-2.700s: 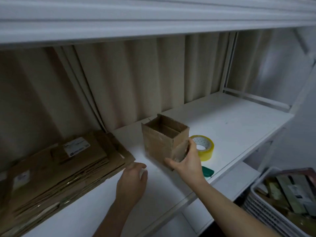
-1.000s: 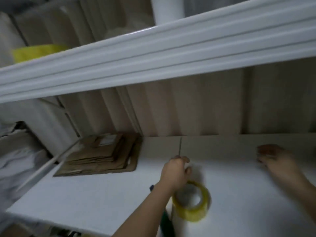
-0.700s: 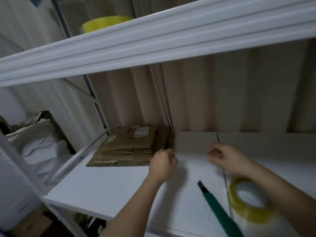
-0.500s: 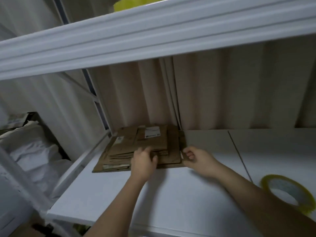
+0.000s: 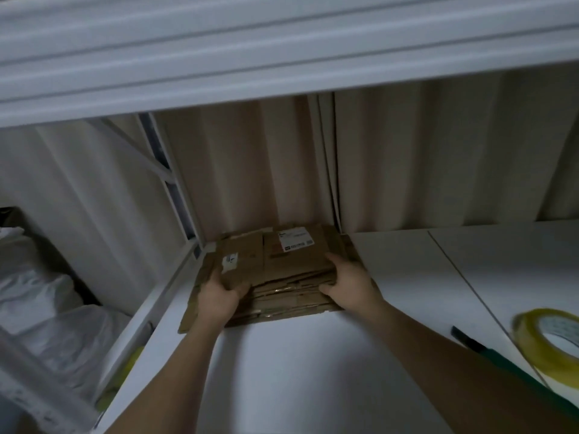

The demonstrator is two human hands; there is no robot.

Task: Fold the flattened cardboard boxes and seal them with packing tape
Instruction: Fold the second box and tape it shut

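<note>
My forearms ran up from the bottom edge twd the stack (image 5: 275, 270) of flat boxes. Nearest me was bare white shelf (image 5: 297, 371). At abt 4 o'clock lay the yellow tape roll (image 5: 551, 343), blurred, cut by the right edge, w/ a green-handled cutter (image 5: 488, 355) just beside it on its left, dark tip pointing to 10 o'clock; my right forearm hid most of the handle.

Further out, near center, both hands were on the stack. Left hand (image 5: 219, 296) gripped the near left part at abt 7 o'clock of the stack, fingers curled over the top sheets, thumb to the inside. Right hand (image 5: 347, 280) held the right side at abt 4 o'clock of the stack, fingers laid over the top sheet, thumb tucked at the near edge, pinching the upper layers. Couldn't tell how many sheets either hand had.

Stack sat flat on the shelf's far left corner, against the curtain (image 5: 250, 170). Top sheet carried a white label (image 5: 294, 239) at 12 o'clock, smaller sticker (image 5: 229, 260) at 10.

At 9 o'clock, past the shelf frame, white bags (image 5: 47, 296). Overhead at 12, the upper shelf's white rail (image 5: 282, 57).
</note>
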